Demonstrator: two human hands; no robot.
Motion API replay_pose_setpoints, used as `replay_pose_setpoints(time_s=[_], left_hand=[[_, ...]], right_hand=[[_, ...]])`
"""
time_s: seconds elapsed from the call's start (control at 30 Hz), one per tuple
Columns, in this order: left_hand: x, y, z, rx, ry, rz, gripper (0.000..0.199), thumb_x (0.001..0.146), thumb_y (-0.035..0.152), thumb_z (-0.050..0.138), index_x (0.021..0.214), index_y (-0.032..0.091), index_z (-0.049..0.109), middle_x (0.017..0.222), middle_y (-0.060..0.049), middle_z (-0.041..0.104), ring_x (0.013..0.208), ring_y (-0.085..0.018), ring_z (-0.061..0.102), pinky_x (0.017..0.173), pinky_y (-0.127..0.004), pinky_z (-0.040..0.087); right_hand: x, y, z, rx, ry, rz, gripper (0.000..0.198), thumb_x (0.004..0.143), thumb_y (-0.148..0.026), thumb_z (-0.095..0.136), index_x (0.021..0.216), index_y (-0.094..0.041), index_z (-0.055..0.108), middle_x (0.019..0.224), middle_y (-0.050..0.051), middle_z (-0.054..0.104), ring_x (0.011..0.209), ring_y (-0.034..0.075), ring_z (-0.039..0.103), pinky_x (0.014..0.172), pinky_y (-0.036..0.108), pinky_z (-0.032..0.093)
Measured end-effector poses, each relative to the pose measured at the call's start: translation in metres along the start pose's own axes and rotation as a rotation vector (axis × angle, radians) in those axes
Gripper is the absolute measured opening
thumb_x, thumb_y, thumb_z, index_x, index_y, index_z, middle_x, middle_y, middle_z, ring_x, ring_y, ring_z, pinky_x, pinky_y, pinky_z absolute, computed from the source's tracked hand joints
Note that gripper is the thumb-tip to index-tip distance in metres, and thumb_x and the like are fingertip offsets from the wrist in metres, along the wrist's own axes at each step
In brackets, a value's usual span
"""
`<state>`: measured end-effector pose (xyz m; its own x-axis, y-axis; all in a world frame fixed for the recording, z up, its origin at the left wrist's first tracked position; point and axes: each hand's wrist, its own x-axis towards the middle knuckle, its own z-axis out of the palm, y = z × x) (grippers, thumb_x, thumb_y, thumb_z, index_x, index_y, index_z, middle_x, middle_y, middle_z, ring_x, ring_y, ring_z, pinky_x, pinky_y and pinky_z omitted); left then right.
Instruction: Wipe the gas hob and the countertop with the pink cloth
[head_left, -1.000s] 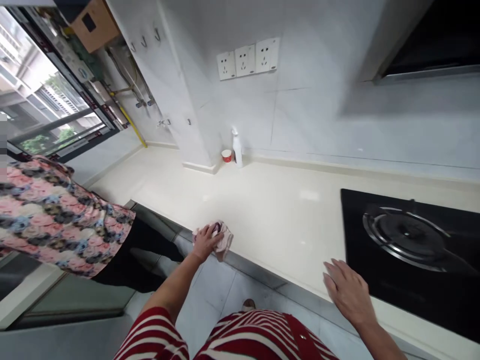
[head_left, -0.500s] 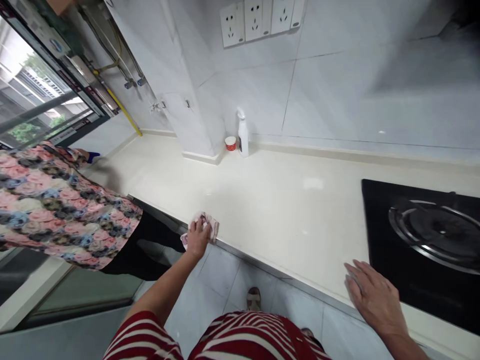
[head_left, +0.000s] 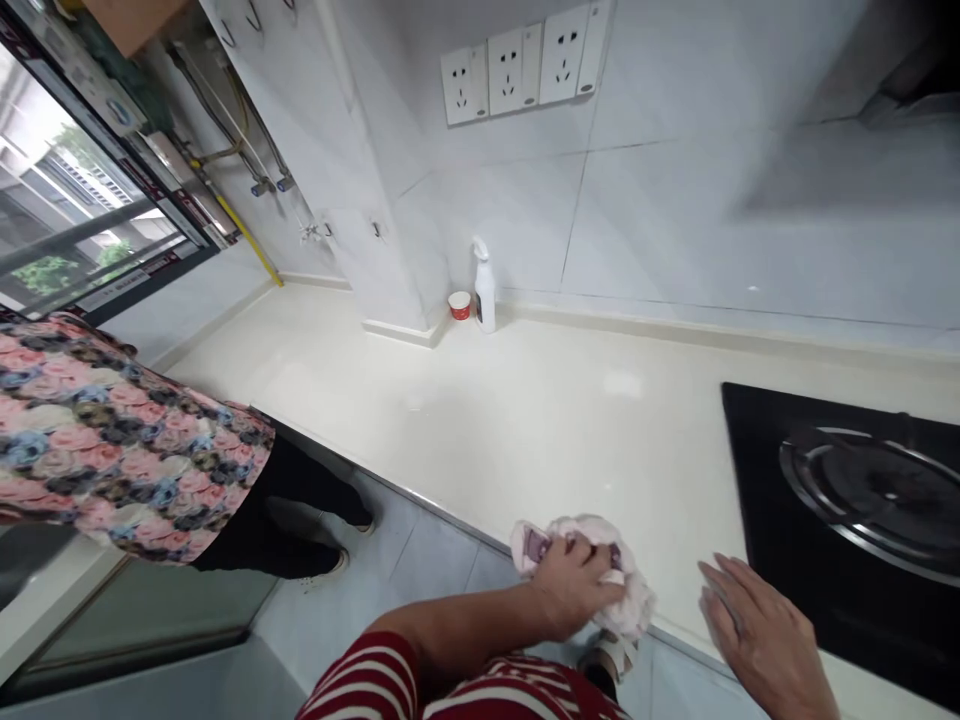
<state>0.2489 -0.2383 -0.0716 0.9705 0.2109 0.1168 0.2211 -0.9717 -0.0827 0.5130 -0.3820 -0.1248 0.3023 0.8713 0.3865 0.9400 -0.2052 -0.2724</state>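
Observation:
Pressed on a crumpled pale pink cloth (head_left: 634,595), my left hand (head_left: 574,588) is at the front edge of the cream countertop (head_left: 540,430). Part of the cloth hangs over that edge, and its fingers curl into the fabric. To the right, my right hand (head_left: 769,630) has its fingers stretched out and holds nothing. It is over the counter's front edge, beside the black gas stove (head_left: 825,620); whether it touches the counter I cannot tell.
By the wall stand a white spray bottle (head_left: 486,295) and a small red-and-white cup (head_left: 460,306). Power sockets (head_left: 510,70) are on the wall above. A person in a floral top (head_left: 142,450) stands at the counter's left, near the window (head_left: 75,200).
My left hand has slid the cloth right along the counter's front edge, closer to my right hand. The other person's gloved hand no longer shows. My right hand has shifted only slightly.

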Motion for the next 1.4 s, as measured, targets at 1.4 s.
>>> replay_pose_setpoints(time_s=[1.4], left_hand=[[0.026,-0.03,-0.015,-0.275,-0.082,0.163,0.045,0.088,0.029,0.062,0.133,0.034,0.057,0.149,-0.008,0.044,0.13,-0.032,0.039,0.101,-0.049,0.04]], right_hand=[[0.017,-0.016,-0.015,0.014,-0.073,0.039,0.039,0.094,-0.018,0.04,0.125,-0.019,0.063,0.138,0.011,0.059,0.136,0.024,0.046,0.112,0.045,0.032]])
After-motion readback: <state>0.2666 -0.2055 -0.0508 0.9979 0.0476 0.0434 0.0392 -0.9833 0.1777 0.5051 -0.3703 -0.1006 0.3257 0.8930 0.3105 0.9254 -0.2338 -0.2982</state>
